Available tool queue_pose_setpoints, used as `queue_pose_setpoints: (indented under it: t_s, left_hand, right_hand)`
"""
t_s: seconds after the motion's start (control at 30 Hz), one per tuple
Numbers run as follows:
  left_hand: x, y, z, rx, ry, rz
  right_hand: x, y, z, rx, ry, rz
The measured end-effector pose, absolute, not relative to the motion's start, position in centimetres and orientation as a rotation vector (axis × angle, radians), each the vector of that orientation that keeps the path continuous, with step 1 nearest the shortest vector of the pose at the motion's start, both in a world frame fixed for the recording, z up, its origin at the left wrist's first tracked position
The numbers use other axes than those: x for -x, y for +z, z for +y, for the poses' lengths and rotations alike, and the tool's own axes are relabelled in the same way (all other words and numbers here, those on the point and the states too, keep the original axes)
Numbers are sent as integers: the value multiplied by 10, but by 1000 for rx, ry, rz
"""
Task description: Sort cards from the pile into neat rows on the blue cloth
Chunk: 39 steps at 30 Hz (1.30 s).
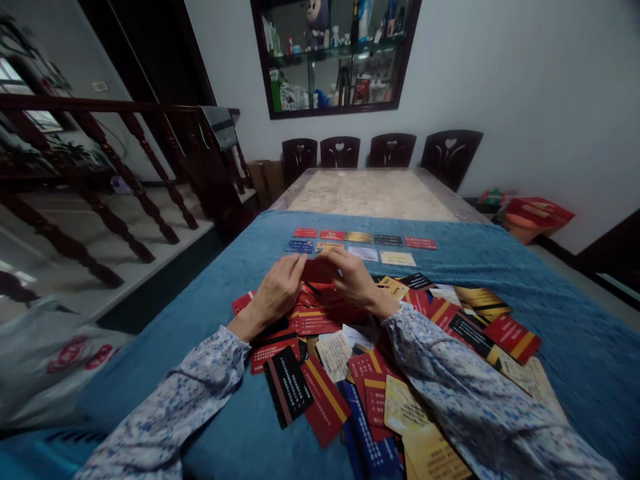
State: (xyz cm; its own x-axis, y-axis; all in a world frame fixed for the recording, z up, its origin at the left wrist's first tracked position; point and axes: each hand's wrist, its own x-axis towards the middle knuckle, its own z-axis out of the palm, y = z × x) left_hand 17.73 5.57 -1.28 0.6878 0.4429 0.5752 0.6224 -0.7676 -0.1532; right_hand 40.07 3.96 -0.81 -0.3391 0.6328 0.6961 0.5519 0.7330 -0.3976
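Between my two hands a dark red card (319,272) is held up by its edges above the heap. My left hand (277,288) pinches its left side, and my right hand (353,277) grips its right side. Below and around them spreads a loose pile of cards, among them a black card (289,387), a red card with a gold stripe (325,403), a dark blue card (373,440) and a gold card (433,453). Beyond my hands two rows of cards lie laid out, including a red card (331,235) and a cream card (398,258).
A blue cloth (210,300) covers the near part of the table, and the bare tabletop (370,190) shows at the far end. Dark chairs (340,152) stand behind it. A white plastic bag (55,360) sits at the left, near a wooden railing (120,107).
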Motion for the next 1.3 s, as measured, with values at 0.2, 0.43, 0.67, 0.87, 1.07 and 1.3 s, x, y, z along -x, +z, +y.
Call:
queue_pose_setpoints:
  t_s: [0.2,0.43,0.67,0.87,1.07,1.3]
  left_hand:
    - [-176,12,62,2663,-690,-843]
    - [-173,51,95,2742,-631,-780]
    - [-169,70,134,2807,-538,-734]
    - [-174,68,169,2763,-355,-803]
    - [-184,60,203,2728,-203,-877]
    - [-189,47,234,2750,-91,-1003]
  right_hand:
    - [-403,14,44,969,-68,-2249]
    - [-397,57,55,1203,-259,-2450]
    - [-386,82,78,1402,-465,-2566]
    - [-385,86,107,1479,-417,-2620]
    - [-383,81,135,1552,-313,-2644]
    - [-385,65,167,1624,-261,-2644]
